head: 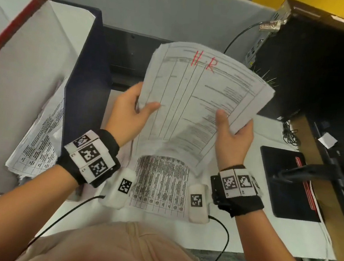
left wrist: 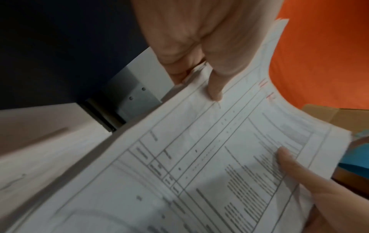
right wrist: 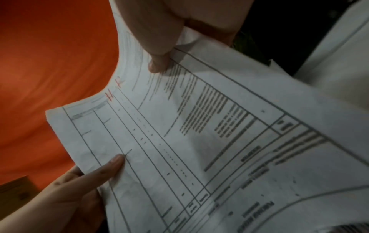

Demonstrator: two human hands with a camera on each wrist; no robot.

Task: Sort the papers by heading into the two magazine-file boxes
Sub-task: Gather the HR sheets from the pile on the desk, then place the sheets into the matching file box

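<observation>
Both hands pinch the sheet [head: 198, 103] marked "HR": left hand [head: 126, 114] at its left edge, right hand [head: 234, 133] at its right. Boxes [head: 82, 93] stand left of the grip.

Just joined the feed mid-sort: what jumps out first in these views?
A sheaf of papers with "HR" in red at its top, held up mid-desk by the left hand and right hand, thumbs on its face. At far left stand two magazine-file boxes, already holding papers.
</observation>
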